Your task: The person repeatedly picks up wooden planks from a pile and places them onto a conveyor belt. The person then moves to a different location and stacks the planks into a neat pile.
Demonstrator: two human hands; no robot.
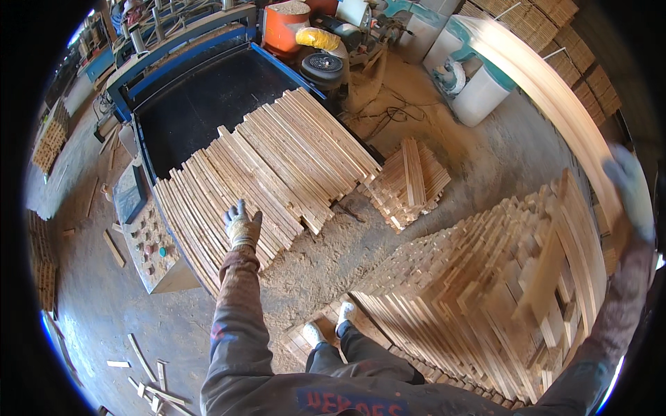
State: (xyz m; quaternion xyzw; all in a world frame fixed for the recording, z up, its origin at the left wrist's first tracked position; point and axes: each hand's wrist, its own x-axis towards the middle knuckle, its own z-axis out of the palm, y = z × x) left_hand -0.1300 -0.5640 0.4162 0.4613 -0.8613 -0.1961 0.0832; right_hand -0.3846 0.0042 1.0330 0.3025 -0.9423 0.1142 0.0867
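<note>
My left hand, in a pale work glove, is stretched out with its fingers apart. It hovers over or just touches the near edge of a row of narrow wooden strips laid side by side on the machine bed; contact is hard to tell. Raised at the far right, my right hand, also gloved and a little blurred, grips a long pale wooden board near its closer end. The board slants up and away toward the top of the view. Below it stands a large stack of wooden strips.
The machine has a blue frame and black bed. A control box with buttons sits at its left. Beyond the strips are a smaller wood pile, an orange drum and white-and-teal containers. Wood scraps litter the floor at lower left.
</note>
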